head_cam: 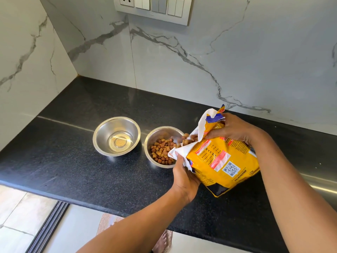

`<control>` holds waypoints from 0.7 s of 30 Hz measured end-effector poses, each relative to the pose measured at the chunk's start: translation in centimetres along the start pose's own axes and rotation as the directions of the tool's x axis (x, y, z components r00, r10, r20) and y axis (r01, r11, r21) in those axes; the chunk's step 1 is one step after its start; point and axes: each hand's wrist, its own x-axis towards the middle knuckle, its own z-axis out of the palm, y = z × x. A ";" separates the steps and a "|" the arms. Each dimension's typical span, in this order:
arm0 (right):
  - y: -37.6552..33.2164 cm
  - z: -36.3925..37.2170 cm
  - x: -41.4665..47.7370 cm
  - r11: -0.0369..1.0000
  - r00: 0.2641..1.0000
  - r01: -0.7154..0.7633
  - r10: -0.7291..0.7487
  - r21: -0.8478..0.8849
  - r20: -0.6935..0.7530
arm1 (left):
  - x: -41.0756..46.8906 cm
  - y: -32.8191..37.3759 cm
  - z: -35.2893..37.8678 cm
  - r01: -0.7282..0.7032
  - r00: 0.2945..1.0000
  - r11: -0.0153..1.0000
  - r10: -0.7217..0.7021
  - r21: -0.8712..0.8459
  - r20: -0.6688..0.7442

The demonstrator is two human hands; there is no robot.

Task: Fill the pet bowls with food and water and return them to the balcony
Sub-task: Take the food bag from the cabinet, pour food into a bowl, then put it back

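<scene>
Tilted yellow food bag [224, 161], gripped by left hand [184, 178] and right hand [235, 130], mouth spilling kibble [161, 151] leftward into nearer bowl [155, 137]; empty bowl [116, 136] beyond, toward the counter's [82, 170] left edge.

Black granite counter [91, 170]; marble backsplash [200, 70]; switch panel [153, 8] above.

Both bare forearms extend forward from the lower edge of the view. The left hand [184, 177] cups the food bag [222, 161] from below near its open mouth, fingers curled. The right hand [235, 129] grips the bag from above, wrist bent, fingers [213, 135] pinching the upper fold.
</scene>
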 end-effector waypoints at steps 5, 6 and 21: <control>-0.8 0.0 0.3 0.999 0.999 -0.010 0.012 -0.051 0.043 | -0.2 -0.4 0.0 0.010 1.000 1.000 -0.010 -0.009 -0.005; -0.9 -0.1 0.2 0.999 0.999 -0.008 0.010 -0.054 0.041 | -0.3 -0.4 0.1 0.010 1.000 1.000 -0.010 -0.014 -0.006; -0.8 -0.4 0.4 0.999 0.999 -0.031 0.032 -0.041 0.040 | -0.3 -0.6 0.2 0.044 0.998 0.999 -0.045 -0.022 -0.049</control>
